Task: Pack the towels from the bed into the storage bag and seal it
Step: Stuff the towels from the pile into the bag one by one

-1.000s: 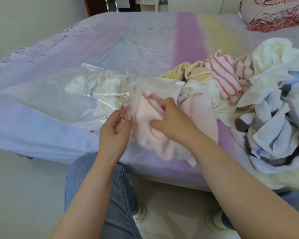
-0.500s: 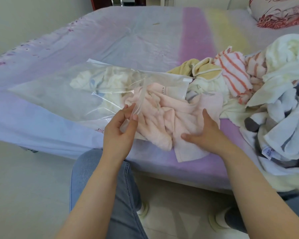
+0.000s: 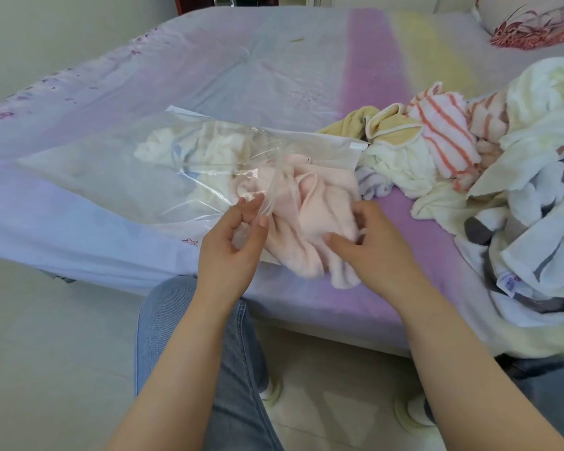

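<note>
Holding the bag's [image 3: 118, 167] mouth open, the left hand [image 3: 232, 247] pinches the clear edge. The right hand [image 3: 368, 245] grips the pink towel [image 3: 310, 219], which lies half in the mouth and half out on the bed [image 3: 274, 66]. The bag lies long-ways to the left of the hands, so the towel probably has to be pushed left. The right hand is nearer the pile [image 3: 502, 177], just right of the bag. A white towel [image 3: 189, 148] is already inside.

A clear, glossy plastic storage bag [image 3: 118, 164] crinkles in my left hand [image 3: 232, 252] beside a fluffy pink terry towel [image 3: 310, 219] on the bed's smooth matt cotton sheet [image 3: 274, 66].
</note>
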The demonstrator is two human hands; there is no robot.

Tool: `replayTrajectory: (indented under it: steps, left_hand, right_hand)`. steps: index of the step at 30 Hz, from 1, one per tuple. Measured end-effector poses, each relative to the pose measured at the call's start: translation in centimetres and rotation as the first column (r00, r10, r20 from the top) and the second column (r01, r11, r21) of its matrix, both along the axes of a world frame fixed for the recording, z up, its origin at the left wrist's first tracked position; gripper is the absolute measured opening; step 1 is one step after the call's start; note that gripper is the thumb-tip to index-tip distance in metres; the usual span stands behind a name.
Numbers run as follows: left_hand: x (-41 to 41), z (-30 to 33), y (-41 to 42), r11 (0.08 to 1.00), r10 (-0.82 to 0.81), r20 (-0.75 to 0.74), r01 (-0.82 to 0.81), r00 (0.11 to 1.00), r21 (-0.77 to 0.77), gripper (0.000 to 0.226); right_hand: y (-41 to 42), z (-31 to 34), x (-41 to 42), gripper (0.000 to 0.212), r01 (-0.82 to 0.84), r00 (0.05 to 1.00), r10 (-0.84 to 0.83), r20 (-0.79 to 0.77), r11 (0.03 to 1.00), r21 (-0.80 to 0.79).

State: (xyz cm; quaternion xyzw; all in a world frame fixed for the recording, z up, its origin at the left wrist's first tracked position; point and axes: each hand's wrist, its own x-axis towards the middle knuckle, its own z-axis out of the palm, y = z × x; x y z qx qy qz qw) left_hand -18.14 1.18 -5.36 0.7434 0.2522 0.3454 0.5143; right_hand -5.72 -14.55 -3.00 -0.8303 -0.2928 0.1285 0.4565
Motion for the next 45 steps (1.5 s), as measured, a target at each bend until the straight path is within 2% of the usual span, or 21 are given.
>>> replayTrajectory:
  steps: [5,7,9,11,13,14,16,19,21,23,25,26,29,32,34,35,37,39,40,43,45]
  left_hand:
    - [-1.0,0.5,-0.2,0.997,-0.045,-0.035,0.047,0.998,0.066,0.033]
    - [-1.5,0.5,0.0,0.998,-0.028,-0.021,0.029,0.999,0.047,0.012]
    - [-2.0,0.6,0.3,0.999,-0.008,0.019,0.007,1.000,0.035,0.020]
    - [-2.4,1.0,0.8,1.000,0.012,0.061,-0.013,0.998,0.009,0.024]
    - [-2.5,1.4,1.2,1.000,0.021,0.110,-0.021,0.994,-0.008,0.024]
    - [-2.5,1.6,1.5,1.000,0.029,0.129,-0.028,0.991,-0.010,0.023]
    - [-2.4,1.9,1.7,0.998,0.057,0.141,-0.056,0.988,-0.008,0.021]
    - [-2.3,1.7,1.9,0.997,0.073,0.146,-0.072,0.987,-0.012,0.019]
    - [-2.1,1.3,1.9,0.997,0.071,0.135,-0.070,0.988,-0.012,0.020]
    - [-2.0,1.2,1.8,0.997,0.073,0.114,-0.073,0.991,-0.004,0.022]
    - [-1.9,1.3,1.5,0.998,0.060,0.103,-0.062,0.993,0.015,0.024]
    - [-1.8,1.3,1.4,0.998,0.050,0.103,-0.053,0.993,0.025,0.025]
    - [-1.5,1.3,1.1,0.999,0.032,0.099,-0.034,0.995,0.021,0.024]
    - [-1.1,0.8,1.5,0.999,0.033,0.069,-0.036,0.997,0.036,0.022]
    - [-0.9,0.4,1.8,0.997,0.028,0.015,-0.029,0.999,0.075,0.022]
    - [-0.8,0.2,1.9,0.992,0.037,-0.010,-0.036,0.999,0.122,0.022]
    - [-0.5,-0.3,1.9,0.968,0.088,-0.067,-0.070,0.994,0.240,0.023]
    - [-0.4,-0.9,1.7,0.946,0.178,-0.144,-0.130,0.973,0.296,0.026]
    - [-0.4,-1.2,1.5,0.941,0.229,-0.182,-0.169,0.956,0.294,0.033]
    - [-0.4,-2.0,1.9,0.951,0.284,-0.246,-0.239,0.927,0.199,0.065]
    - [-0.1,-2.3,3.3,0.977,0.209,-0.275,-0.188,0.938,0.101,0.080]
  right_hand:
    - [7.0,0.2,-0.4,0.015,-0.285,0.954,0.297,0.049,0.943,-0.170]
    - [9.6,-0.6,0.6,0.014,-0.375,0.927,0.365,-0.091,0.913,-0.160]
    - [11.4,-1.2,1.3,0.009,-0.478,0.833,0.441,-0.336,0.878,-0.032]
    - [13.0,-1.6,1.9,0.038,-0.540,0.744,0.530,-0.408,0.836,0.099]
    - [14.0,-1.7,1.3,0.062,-0.541,0.728,0.556,-0.401,0.825,0.164]
    - [14.0,-1.7,0.7,0.065,-0.534,0.739,0.558,-0.377,0.827,0.176]
    - [13.2,-2.0,-0.3,0.056,-0.513,0.817,0.533,-0.221,0.846,0.146]
    - [10.0,-2.9,-0.4,0.032,-0.216,0.972,0.212,0.101,0.976,0.033]
    - [8.0,-2.9,0.4,0.024,-0.057,0.964,0.070,0.257,0.997,-0.057]
    - [7.6,-2.8,1.4,0.022,-0.059,0.937,0.141,0.318,0.965,-0.254]
    - [8.9,-2.2,1.9,0.025,-0.147,0.915,0.289,0.281,0.888,-0.435]
    - [10.1,-1.9,2.1,0.027,-0.230,0.901,0.367,0.233,0.856,-0.463]
    - [14.1,-2.0,2.0,0.021,-0.504,0.827,0.560,0.047,0.777,-0.376]
    - [15.3,-2.4,1.9,0.019,-0.561,0.828,0.542,-0.145,0.811,-0.167]
    - [13.3,-2.7,1.7,0.026,-0.507,0.860,0.502,-0.090,0.861,-0.041]
    - [12.0,-3.2,1.7,0.030,-0.412,0.911,0.412,-0.009,0.911,0.002]
    - [9.1,-4.1,2.1,0.029,-0.120,0.987,0.101,0.125,0.981,0.153]
    - [7.1,-4.4,3.6,0.033,0.149,0.965,-0.208,0.161,0.937,0.317]
    - [6.8,-4.4,4.9,0.045,0.224,0.948,-0.286,0.139,0.912,0.344]
    - [7.7,-3.5,8.6,0.087,0.172,0.985,-0.174,-0.013,0.955,0.244]
    - [9.0,-3.5,10.0,0.089,0.072,0.997,-0.067,-0.038,0.985,0.155]
